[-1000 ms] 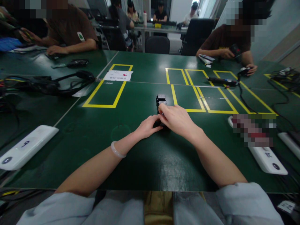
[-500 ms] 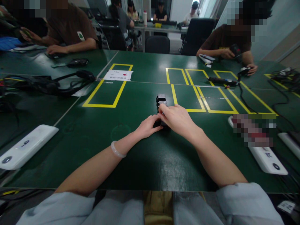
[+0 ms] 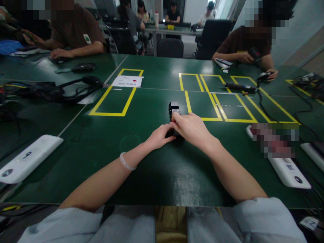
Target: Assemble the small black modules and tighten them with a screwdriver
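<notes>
From my station, I judge the device (image 3: 174, 110) set at twelve o'clock, handling unfinished: my left hand (image 3: 160, 136) pinches its six-o'clock end; my right hand (image 3: 194, 129) curls over it, grip indeterminable.

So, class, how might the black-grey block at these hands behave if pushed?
The black-grey block is probably stiff, given its straight edges. Its boxy shape suggests sliding over rolling. Weight is uncertain: the right hand hides part of it.

Both forearms (image 3: 101, 179) angle inward — left grip (image 3: 160, 135) arched, thumb (image 3: 171, 138) parted wide; right grip (image 3: 191, 127) curled, knuckles up.
</notes>
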The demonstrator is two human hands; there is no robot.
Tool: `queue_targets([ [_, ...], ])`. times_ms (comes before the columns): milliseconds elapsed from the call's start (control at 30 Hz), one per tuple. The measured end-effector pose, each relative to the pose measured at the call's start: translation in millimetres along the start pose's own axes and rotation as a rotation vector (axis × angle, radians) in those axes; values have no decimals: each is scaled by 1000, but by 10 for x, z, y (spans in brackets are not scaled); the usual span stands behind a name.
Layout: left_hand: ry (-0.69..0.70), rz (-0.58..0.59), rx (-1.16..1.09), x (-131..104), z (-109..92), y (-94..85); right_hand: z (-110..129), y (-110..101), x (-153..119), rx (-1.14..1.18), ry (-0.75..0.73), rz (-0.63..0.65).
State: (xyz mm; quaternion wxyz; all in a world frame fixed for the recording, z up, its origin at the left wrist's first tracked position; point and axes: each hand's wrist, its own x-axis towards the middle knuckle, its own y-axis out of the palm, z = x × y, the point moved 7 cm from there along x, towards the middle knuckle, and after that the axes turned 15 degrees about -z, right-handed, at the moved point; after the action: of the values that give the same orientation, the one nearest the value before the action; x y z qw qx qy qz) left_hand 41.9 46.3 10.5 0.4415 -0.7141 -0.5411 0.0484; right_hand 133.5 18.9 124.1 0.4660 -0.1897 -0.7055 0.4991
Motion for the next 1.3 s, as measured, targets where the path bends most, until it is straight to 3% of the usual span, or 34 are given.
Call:
queue_targets([
  [1300, 3, -10, -18, 5, 4, -8, 28, -30, -5, 42, -22, -3],
])
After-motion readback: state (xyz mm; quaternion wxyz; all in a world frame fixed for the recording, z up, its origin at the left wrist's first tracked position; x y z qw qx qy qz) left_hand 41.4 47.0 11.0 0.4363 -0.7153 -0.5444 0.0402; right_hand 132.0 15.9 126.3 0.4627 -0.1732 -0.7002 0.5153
